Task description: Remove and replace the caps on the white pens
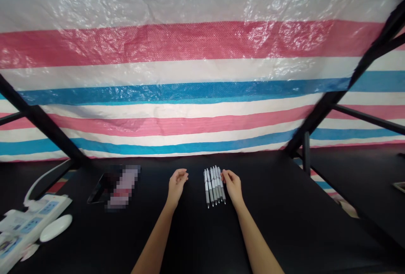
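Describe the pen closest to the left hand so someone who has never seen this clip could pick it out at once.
Below the striped tarp, a black table holds a tight row of white-and-grey pens between the person's hands. Look for the leftmost pen: it sits at the end nearest the open left hand, while the right hand touches the row's opposite end.

Bright, fairly even light, source not visible. White glare patches on crinkled plastic tarp (pixel 253 33), strongest along upper part. Black tabletop (pixel 284 223) darker, dull sheen, shadows faint. Left hand (pixel 177 185), right hand (pixel 232 186) and pens (pixel 214 185) fairly sharp. Strong wide-angle bending toward edges; black bars (pixel 332 96) slant inward, right one slightly soft. Pixelated patch (pixel 123 186) blurs one spot on tabletop.
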The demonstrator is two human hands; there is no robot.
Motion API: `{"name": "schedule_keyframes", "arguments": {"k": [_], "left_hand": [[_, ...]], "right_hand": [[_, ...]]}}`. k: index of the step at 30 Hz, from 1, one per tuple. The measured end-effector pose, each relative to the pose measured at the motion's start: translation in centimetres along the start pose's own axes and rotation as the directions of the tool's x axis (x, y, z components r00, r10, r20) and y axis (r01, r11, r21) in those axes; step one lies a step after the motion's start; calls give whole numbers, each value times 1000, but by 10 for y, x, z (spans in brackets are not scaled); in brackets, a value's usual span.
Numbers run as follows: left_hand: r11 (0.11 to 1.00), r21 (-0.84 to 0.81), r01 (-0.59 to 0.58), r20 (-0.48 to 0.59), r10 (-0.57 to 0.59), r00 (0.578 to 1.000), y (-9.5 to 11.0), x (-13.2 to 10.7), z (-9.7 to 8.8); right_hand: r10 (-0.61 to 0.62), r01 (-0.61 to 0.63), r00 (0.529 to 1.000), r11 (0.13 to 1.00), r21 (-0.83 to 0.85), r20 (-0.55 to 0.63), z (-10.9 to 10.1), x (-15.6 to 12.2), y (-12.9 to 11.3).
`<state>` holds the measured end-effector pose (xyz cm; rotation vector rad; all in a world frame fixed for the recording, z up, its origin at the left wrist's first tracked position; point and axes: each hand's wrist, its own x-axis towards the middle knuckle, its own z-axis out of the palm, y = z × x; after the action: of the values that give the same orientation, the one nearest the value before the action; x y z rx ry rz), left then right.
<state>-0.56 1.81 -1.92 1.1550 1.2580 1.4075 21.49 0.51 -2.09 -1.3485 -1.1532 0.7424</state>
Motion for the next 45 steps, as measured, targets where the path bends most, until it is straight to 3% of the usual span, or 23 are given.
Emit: {"name": "schedule_keyframes", "arguments": {"k": [45], "left_hand": [[1000,7,-5,3,5,1000,-1,0,0]], "right_hand": [[12,-12,1000,1000,-24,15,0,1,-1]]}}
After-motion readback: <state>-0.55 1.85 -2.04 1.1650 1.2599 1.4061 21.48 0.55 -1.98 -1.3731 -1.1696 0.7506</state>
